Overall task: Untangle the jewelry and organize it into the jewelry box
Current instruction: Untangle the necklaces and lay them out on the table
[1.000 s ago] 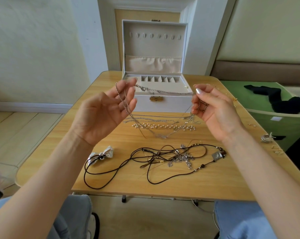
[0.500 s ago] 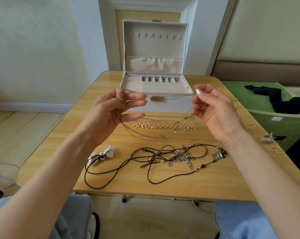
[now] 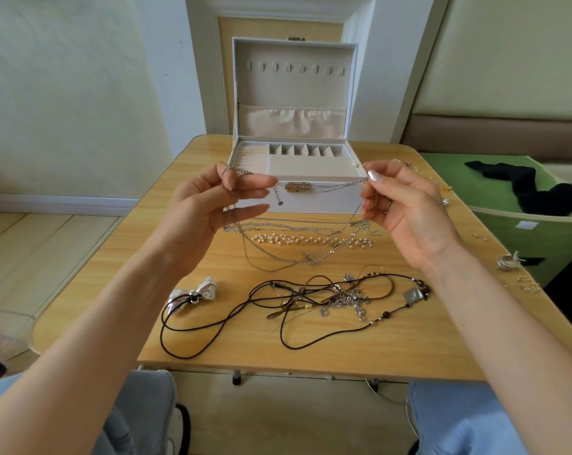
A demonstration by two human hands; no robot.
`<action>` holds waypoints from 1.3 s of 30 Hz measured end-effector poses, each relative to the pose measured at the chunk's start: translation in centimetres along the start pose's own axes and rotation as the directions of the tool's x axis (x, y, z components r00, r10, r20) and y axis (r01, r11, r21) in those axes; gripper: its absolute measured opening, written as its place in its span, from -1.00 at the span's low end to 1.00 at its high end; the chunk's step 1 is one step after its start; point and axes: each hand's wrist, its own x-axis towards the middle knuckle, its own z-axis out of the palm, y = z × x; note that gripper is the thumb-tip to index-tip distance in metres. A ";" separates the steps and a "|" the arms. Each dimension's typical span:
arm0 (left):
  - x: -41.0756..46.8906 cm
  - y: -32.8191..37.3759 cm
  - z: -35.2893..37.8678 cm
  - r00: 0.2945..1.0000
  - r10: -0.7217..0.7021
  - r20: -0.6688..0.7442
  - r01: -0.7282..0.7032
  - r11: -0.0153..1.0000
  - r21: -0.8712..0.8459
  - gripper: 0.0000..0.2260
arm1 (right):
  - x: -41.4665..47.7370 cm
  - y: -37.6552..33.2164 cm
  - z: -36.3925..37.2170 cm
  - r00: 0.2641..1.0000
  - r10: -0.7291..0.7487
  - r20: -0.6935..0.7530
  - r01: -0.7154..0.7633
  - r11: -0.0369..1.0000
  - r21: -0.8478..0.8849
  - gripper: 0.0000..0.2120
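L hand point(image 3: 212, 205), left of ctr, is pinching a silver chain point(image 3: 327, 185) btwn thumb & forefinger, other fingers fanning out loosely. R hand point(image 3: 399, 205), right of ctr, is pinching the chain further along, fingers curling in. Chain is stretching near-level btwn them, mid-frame, in front of the open box point(image 3: 317, 203); its slack is drooping to the table point(image 3: 409, 339) by the pearls point(image 3: 311, 239). Cords point(image 3: 229, 320) are lying tangled lower ctr.

Pale walls point(image 3: 64, 93), wood floor point(image 3: 32, 244), wooden table point(image 3: 393, 349), green bin point(image 3: 540, 238).
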 end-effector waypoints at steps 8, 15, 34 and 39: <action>0.6 0.5 -1.8 0.976 -0.002 -0.218 0.025 0.994 0.106 -0.69 | 0.4 -0.6 -1.4 0.990 -0.022 0.140 0.098 0.818 -0.567 -0.86; 0.3 0.5 -3.2 0.956 -0.031 -0.293 0.102 0.967 0.231 -0.73 | 0.3 -0.3 -2.1 0.989 0.061 0.132 0.053 0.696 -0.716 -0.97; -1.3 -1.8 -4.3 0.952 -0.180 -0.248 0.306 0.597 0.742 -0.87 | -0.9 0.3 -4.6 0.995 0.062 -0.080 -0.101 0.554 -0.826 -0.91; -1.2 -2.3 -4.7 0.966 -0.142 -0.215 0.256 0.424 0.869 -0.83 | -1.5 1.3 -4.6 0.994 0.085 -0.063 -0.093 0.422 -0.902 -0.87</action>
